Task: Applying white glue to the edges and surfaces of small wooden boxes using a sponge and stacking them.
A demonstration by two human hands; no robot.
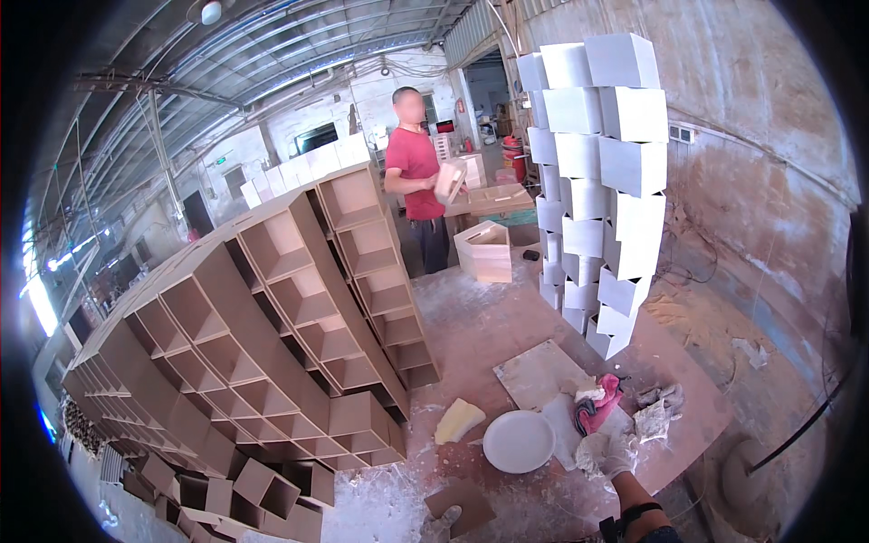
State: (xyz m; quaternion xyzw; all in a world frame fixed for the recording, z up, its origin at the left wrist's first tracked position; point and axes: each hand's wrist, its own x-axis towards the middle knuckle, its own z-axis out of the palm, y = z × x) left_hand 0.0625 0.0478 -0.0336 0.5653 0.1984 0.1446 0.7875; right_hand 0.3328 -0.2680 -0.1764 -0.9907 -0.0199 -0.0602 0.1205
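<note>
Matt raw-wood boxes [272, 335], dusty tabletop [480, 335]

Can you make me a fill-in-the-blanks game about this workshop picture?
1. The round plate on the table is ____.
2. The right hand wears a ____ glove.
3. The tall stack of boxes by the wall is painted ____.
4. The person farther back wears a ____ shirt.

Missing words: white; white; white; red

The plate [518, 441] is white, the rag [599, 404] is pink, the stacked boxes [593, 172] are white, and the table [507, 326] is reddish brown.
</note>
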